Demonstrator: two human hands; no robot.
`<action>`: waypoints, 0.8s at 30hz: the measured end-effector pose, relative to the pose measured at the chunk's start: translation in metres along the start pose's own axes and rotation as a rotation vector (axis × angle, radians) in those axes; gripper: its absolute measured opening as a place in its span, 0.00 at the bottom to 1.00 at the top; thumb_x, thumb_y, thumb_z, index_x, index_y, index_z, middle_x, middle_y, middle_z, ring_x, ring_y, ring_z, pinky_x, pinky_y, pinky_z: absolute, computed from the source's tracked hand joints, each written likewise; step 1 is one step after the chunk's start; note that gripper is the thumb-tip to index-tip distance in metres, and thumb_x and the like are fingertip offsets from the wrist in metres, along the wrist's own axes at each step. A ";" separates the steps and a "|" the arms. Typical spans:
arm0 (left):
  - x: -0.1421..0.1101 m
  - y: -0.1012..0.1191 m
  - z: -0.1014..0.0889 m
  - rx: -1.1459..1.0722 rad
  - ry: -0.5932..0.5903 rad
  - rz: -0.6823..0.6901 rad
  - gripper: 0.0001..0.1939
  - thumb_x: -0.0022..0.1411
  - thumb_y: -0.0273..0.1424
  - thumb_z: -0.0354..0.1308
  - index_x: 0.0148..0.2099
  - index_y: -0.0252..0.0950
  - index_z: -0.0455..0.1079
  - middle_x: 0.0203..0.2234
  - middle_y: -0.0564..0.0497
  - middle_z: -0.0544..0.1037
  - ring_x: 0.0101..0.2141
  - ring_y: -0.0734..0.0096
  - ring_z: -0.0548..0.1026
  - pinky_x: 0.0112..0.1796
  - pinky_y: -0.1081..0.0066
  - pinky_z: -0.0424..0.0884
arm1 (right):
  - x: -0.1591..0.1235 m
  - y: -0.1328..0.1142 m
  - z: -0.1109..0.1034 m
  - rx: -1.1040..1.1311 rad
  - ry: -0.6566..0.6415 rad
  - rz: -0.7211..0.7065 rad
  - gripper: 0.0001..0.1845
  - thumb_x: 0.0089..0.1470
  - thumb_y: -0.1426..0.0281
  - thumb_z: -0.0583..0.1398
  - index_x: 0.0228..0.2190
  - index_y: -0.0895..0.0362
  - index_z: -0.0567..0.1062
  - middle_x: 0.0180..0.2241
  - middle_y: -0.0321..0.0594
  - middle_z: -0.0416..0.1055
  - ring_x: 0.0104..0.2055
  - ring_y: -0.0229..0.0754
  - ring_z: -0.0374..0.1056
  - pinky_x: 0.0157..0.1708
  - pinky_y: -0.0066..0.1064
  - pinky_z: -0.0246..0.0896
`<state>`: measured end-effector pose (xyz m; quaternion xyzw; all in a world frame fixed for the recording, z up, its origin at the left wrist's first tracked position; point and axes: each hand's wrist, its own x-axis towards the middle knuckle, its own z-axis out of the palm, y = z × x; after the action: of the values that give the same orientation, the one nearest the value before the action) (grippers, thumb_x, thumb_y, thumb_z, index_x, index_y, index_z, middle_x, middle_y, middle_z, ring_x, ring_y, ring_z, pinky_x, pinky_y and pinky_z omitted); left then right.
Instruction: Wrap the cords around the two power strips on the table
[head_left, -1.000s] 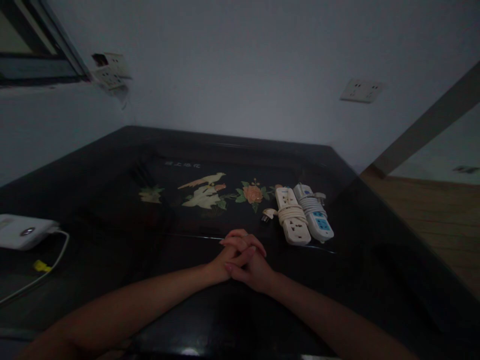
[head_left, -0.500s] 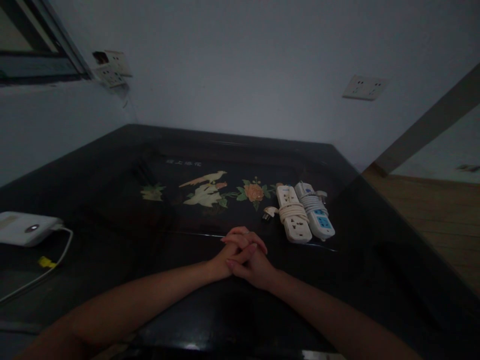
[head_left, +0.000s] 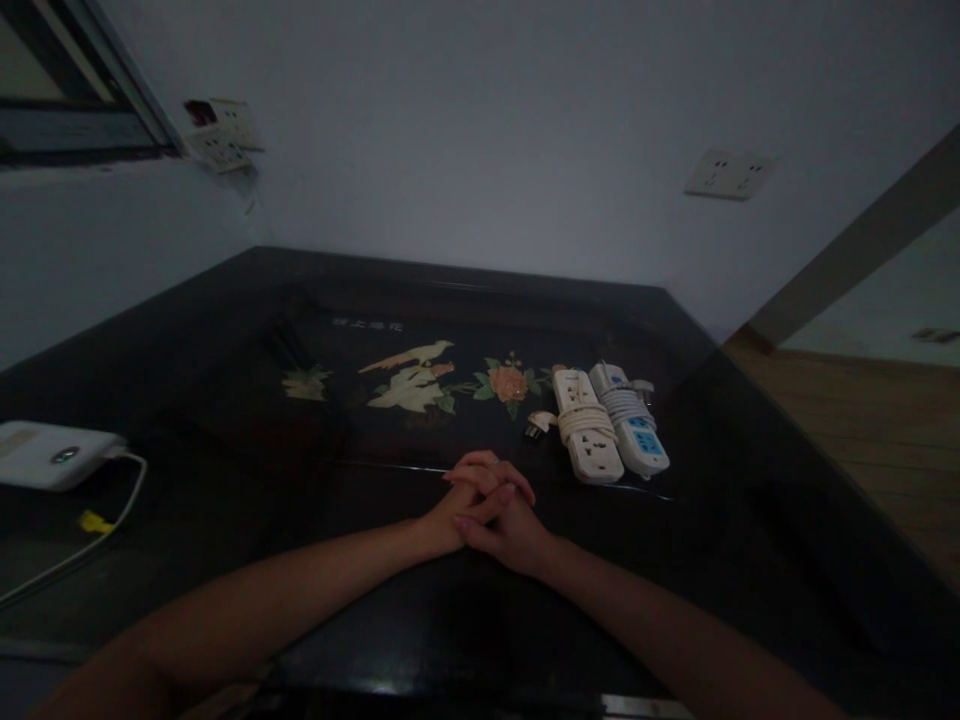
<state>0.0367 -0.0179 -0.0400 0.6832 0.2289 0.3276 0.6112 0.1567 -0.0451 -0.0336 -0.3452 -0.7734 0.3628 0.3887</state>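
Pale wall (head_left: 480,150) behind, glossy black worktop (head_left: 225,440) below: I have the left hand (head_left: 448,522) and right hand (head_left: 517,535) clasped, interlaced, each holding the other. Beyond them, to the right, a white power strip (head_left: 598,458) and a blue-socketed power strip (head_left: 643,440) lie side by side.

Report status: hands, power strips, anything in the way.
Left hand and right hand clasped. White strip and blue-socketed strip farther off, rightward, cords wrapped. White strip's plug juts left.
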 end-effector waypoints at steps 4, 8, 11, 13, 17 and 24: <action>0.000 0.010 0.000 0.013 -0.011 -0.018 0.14 0.62 0.39 0.49 0.40 0.37 0.72 0.36 0.47 0.72 0.43 0.56 0.73 0.45 0.61 0.66 | -0.001 0.001 0.000 0.003 0.001 -0.010 0.23 0.53 0.67 0.59 0.51 0.53 0.66 0.48 0.45 0.61 0.52 0.48 0.61 0.48 0.44 0.61; 0.000 0.015 0.000 0.013 -0.005 -0.018 0.13 0.61 0.37 0.50 0.40 0.37 0.72 0.36 0.47 0.73 0.43 0.56 0.73 0.46 0.60 0.66 | 0.000 0.003 0.000 -0.005 0.006 -0.017 0.23 0.53 0.67 0.59 0.51 0.51 0.66 0.48 0.44 0.61 0.52 0.48 0.61 0.49 0.45 0.61; 0.000 0.012 0.001 0.018 0.006 -0.023 0.13 0.60 0.38 0.50 0.39 0.37 0.72 0.36 0.47 0.73 0.43 0.56 0.73 0.46 0.60 0.66 | 0.000 0.001 0.000 0.000 0.017 -0.010 0.23 0.52 0.67 0.60 0.51 0.51 0.66 0.48 0.44 0.61 0.52 0.48 0.61 0.48 0.44 0.62; 0.000 0.009 0.002 0.010 0.013 -0.022 0.14 0.60 0.39 0.51 0.39 0.37 0.72 0.36 0.47 0.73 0.43 0.56 0.73 0.45 0.61 0.66 | 0.000 -0.001 0.000 -0.003 0.028 0.007 0.22 0.52 0.68 0.60 0.50 0.51 0.68 0.47 0.44 0.61 0.51 0.48 0.61 0.47 0.43 0.62; 0.001 0.003 0.003 -0.036 0.026 -0.009 0.14 0.58 0.39 0.51 0.41 0.36 0.70 0.35 0.47 0.72 0.42 0.56 0.73 0.44 0.60 0.66 | 0.000 -0.002 -0.001 -0.035 0.019 0.008 0.22 0.51 0.69 0.60 0.50 0.52 0.69 0.47 0.44 0.63 0.51 0.48 0.61 0.48 0.43 0.62; 0.005 -0.008 0.006 -0.098 0.065 0.074 0.25 0.60 0.41 0.48 0.56 0.36 0.66 0.36 0.48 0.71 0.41 0.54 0.73 0.42 0.61 0.67 | 0.004 -0.008 -0.008 -0.058 -0.050 0.043 0.29 0.52 0.70 0.62 0.56 0.52 0.64 0.51 0.46 0.62 0.54 0.49 0.61 0.50 0.45 0.61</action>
<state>0.0447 -0.0173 -0.0476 0.6494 0.2067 0.3828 0.6237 0.1598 -0.0432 -0.0223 -0.3638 -0.7855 0.3571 0.3510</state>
